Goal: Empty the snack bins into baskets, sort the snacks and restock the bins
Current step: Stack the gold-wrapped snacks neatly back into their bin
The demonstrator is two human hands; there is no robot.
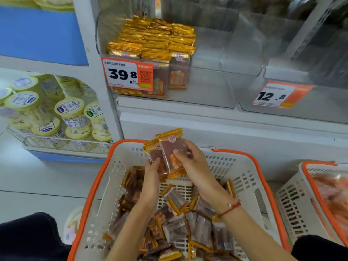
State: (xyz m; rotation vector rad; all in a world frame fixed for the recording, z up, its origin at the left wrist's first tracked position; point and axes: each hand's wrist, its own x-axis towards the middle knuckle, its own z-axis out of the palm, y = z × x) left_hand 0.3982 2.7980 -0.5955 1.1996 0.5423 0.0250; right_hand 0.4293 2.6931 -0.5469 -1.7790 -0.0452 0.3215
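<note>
**Both hands hold snack packets above the white basket**

The left hand (153, 167) and the right hand (190, 159) are raised together over a white plastic basket with an orange rim (98, 185). Between them they grasp a small stack of flat, clear snack packets with gold-orange sealed edges and a brown filling (169, 147). The right hand's thumb lies across the front packet, and its fingers curl behind. The left hand's fingers wrap the lower left side of the stack. The packets stand nearly upright, a little tilted to the left.

Inside the basket, under the forearms, many more loose packets of the same kind (188, 223) lie in a disordered heap. On the right wrist there is a thin red cord bracelet (230, 209).

On the shelf above, a clear plastic bin (207, 87) has neat rows of the same gold-edged packets (156, 38) in its left part. An orange and white price tag reading 39.8 (127, 74) is on its front. A second clear bin (320, 102) to the right carries a tag reading 12.8 (275, 96).

At the right edge, a second white basket with an orange rim (293, 204) holds pinkish packets that are too blurred to name. To the left, round tubs with yellow-green lids (69, 108) stand in a wire rack.
</note>
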